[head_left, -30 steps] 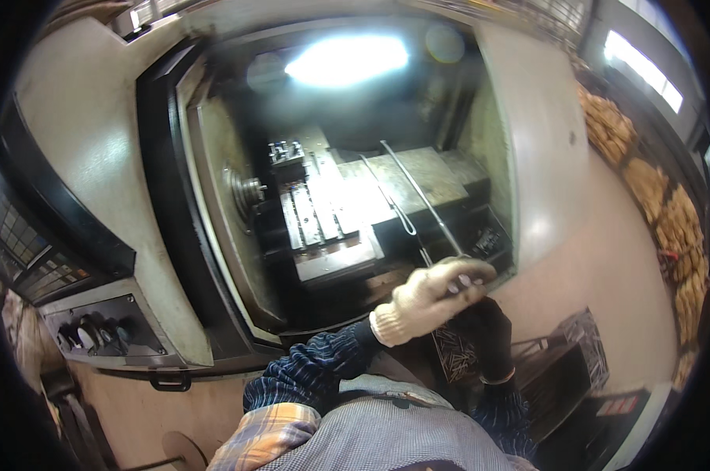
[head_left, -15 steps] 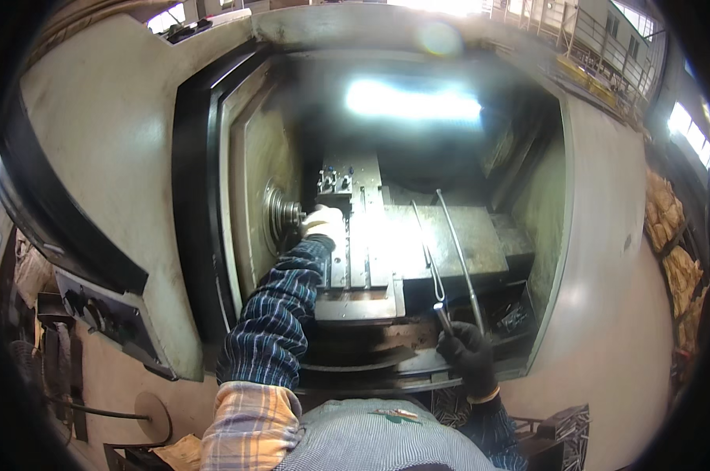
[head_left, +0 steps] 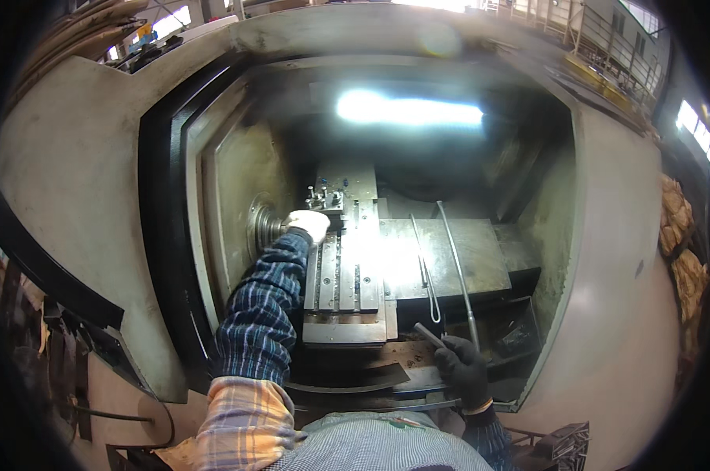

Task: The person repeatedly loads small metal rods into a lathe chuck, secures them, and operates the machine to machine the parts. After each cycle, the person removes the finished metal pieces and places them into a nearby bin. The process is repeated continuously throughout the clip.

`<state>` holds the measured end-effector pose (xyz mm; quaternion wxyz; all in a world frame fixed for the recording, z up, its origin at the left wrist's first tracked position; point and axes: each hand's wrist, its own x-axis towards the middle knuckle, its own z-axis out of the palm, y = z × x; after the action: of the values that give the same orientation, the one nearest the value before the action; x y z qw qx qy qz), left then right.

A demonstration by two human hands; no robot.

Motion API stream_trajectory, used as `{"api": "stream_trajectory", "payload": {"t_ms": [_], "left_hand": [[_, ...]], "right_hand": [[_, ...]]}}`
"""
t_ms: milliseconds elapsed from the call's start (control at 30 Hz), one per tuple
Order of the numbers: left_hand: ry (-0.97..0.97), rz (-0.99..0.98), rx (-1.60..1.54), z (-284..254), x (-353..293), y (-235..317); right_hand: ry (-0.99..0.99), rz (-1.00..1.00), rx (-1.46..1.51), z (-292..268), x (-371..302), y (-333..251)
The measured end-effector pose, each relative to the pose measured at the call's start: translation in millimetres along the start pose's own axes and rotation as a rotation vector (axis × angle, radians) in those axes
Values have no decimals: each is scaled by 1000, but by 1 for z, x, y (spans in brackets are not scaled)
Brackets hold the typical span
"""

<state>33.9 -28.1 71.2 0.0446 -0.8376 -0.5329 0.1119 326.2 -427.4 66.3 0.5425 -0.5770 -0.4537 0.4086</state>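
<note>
My left hand, in a white glove, reaches to the lathe's spindle chuck. Its fingers look curled at the front of the chuck, and whatever they grip is hidden. Close beside it stands the tool block with upright bolts, on the slotted cross slide. In a black glove, my right hand is closed around a short metal rod, which tilts up and to the left near the machine's front edge.
Right of the slide, two long thin rods lean across a flat metal plate; one has a looped end. A bright lamp shines at the back. The door frame borders the left. Metal pieces fill a bin at lower right.
The whole view has shifted a little. My left hand stays at the chuck. In my right hand, the short rod now tilts further left, away from the looped rod's end.
</note>
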Motion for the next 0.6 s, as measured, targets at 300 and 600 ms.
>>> {"api": "stream_trajectory", "payload": {"t_ms": [300,600], "left_hand": [[856,100,-989,-51,-168,108],[1370,147,-2027,-89,-399,32]], "right_hand": [[-124,-57,60,63,86,15],[-134,-141,314,229,224,45]]}}
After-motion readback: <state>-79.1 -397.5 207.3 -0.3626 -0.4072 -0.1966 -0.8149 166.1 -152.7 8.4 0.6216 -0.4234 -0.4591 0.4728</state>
